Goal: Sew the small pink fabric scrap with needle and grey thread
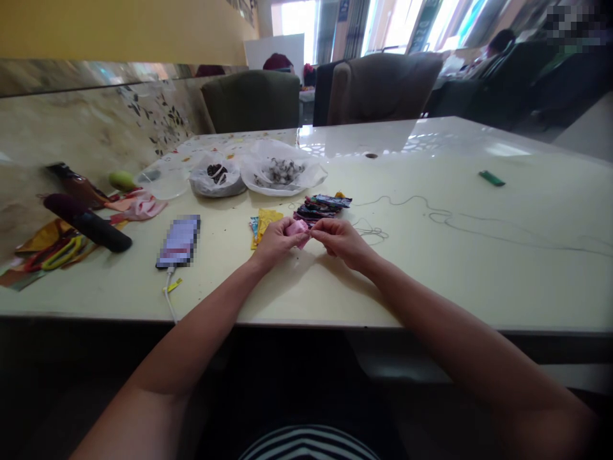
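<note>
The worktop (pixel 454 281) is smooth and glossy, throwing back light at its far end. The pink piece (pixel 299 227) looks like soft cloth, as do the stacked dark pieces (pixel 322 207). Both bags (pixel 313 174) are thin, crinkled, translucent plastic. The chairs (pixel 387 86) look matt.

Hands (pixel 345 243) close together — fingers (pixel 326 231) pinched, forearms (pixel 218 305) angled inward.
</note>
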`<state>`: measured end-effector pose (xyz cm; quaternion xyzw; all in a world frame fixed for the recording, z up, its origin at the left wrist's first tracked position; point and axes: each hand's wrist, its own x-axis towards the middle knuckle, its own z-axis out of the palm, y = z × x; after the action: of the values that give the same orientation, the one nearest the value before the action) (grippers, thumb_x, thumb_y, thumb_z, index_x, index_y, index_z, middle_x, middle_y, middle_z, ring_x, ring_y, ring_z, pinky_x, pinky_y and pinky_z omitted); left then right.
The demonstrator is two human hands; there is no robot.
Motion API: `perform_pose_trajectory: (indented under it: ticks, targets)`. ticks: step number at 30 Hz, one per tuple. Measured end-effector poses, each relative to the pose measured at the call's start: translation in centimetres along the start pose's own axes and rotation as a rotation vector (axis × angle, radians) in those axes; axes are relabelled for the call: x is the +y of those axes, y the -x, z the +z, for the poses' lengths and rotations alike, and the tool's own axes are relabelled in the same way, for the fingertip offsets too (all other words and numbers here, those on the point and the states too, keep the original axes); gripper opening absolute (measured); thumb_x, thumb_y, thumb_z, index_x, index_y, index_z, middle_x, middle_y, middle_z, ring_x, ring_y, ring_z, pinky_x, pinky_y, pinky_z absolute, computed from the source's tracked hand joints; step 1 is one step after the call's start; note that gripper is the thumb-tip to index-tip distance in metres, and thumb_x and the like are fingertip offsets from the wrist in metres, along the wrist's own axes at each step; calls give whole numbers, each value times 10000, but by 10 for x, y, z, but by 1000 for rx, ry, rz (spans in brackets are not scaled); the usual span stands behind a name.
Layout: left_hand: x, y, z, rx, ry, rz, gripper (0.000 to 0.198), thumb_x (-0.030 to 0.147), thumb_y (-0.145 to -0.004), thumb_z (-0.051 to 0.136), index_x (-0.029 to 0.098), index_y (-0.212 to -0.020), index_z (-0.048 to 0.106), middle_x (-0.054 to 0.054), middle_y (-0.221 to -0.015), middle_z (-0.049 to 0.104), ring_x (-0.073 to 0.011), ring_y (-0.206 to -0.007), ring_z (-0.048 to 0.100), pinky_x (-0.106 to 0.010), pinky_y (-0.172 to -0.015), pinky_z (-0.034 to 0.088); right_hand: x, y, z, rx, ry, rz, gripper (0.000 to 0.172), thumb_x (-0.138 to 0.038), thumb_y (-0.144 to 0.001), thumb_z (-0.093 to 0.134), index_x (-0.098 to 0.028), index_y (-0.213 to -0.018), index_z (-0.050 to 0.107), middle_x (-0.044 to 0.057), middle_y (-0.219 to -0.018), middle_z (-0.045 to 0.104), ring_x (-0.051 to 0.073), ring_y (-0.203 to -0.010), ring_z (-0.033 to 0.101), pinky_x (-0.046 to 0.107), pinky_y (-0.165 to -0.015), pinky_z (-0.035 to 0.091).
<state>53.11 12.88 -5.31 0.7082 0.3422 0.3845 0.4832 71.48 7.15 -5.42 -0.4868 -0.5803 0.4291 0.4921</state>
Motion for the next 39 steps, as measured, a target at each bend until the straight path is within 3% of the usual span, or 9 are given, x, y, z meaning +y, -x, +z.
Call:
perform_pose_trajectory:
  ticks: [11, 16, 20, 26, 33, 39]
  targets:
    - [1, 2, 3, -28, 136, -43, 406, 505, -681, 847, 147, -749, 669, -3, -696, 611, -123, -674, 527, -264, -669, 413, -2, -1, 0, 23, 16, -5, 306, -456, -779, 717, -163, -751, 630, -57, -551, 456, 71, -496, 349, 234, -463, 226]
    - [4, 4, 4, -71, 194, -124, 432, 462, -643, 886, 141, -878, 718, -16, -769, 660, -110, -676, 539, -235, -640, 409, -2, 0, 1, 39, 18, -2, 305, -458, -783, 705, -168, -742, 623, -57, -543, 456, 70, -487, 341, 231, -456, 225]
    - [2, 4, 3, -53, 132, -154, 399, 488, -675, 859, 137, -823, 739, -18, -728, 653, -106, -643, 517, -232, -606, 378, -3, 1, 1, 38, 4, 10, 340, -489, -779, 716, -170, -731, 609, -64, -540, 441, 65, -471, 334, 231, -444, 221]
    - [1, 3, 3, -50, 222, -128, 389, 506, -664, 841, 161, -832, 775, -22, -734, 673, -125, -662, 534, -251, -627, 393, -3, 1, 1, 20, -15, 17, 390, -536, -781, 733, -165, -738, 620, -67, -543, 433, 62, -468, 330, 233, -443, 225]
    - [7, 5, 4, -66, -5, -66, 320, 435, -671, 847, 148, -728, 717, -13, -699, 646, -119, -653, 507, -252, -635, 382, -6, 2, 3, 5, -32, 38, 379, -527, -797, 712, -163, -731, 634, -52, -544, 471, 58, -452, 326, 231, -420, 236]
    - [12, 6, 6, -96, 178, -115, 375, 468, -635, 875, 153, -708, 686, -16, -673, 643, -121, -643, 528, -260, -653, 421, -8, 2, -1, 80, -109, 65, 303, -467, -773, 721, -185, -858, 650, -85, -515, 412, 60, -414, 305, 227, -380, 220]
